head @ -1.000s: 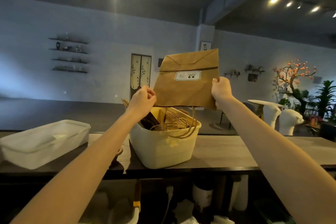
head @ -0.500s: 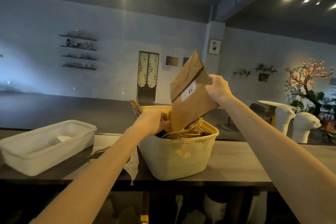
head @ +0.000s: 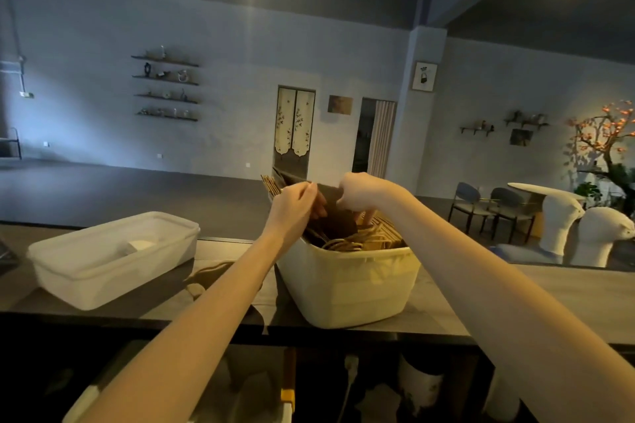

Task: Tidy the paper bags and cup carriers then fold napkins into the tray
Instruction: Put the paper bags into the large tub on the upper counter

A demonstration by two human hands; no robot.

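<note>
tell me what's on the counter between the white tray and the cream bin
A flat brown paper bag with twisted handles lies there in the head view, partly hidden by the left forearm, between the white tray and cream bin.

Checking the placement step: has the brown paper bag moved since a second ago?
Yes. The brown paper bag has come down from above the cream plastic bin into it, with both hands at its top edge.

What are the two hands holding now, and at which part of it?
Both hands hold a brown paper bag by its top edge, left hand at the left end, right hand at the right, over the bin.
</note>
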